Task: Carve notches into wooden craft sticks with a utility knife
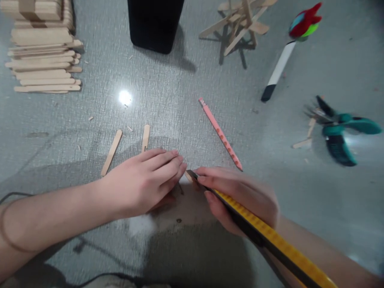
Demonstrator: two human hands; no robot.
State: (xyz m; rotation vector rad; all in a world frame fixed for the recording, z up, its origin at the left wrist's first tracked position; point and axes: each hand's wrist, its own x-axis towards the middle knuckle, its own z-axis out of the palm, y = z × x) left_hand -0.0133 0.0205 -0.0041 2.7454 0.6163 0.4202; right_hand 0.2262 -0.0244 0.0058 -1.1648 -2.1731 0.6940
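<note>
My left hand [144,182] lies palm down on the grey surface, fingers together, pressing on a small piece of wooden stick [188,176] whose tip shows between both hands. My right hand [240,198] grips a yellow and black utility knife [264,234], its tip touching that stick piece beside my left fingertips. Two loose craft sticks [111,152] [145,138] lie just beyond my left hand. A pink pencil [220,134] lies diagonally beyond my right hand.
A stack of craft sticks [45,60] sits far left. A black container [154,24] stands at the top centre. A glued stick structure [240,24], a black-and-white pen with a colourful topper [280,68] and teal pliers [339,130] are on the right.
</note>
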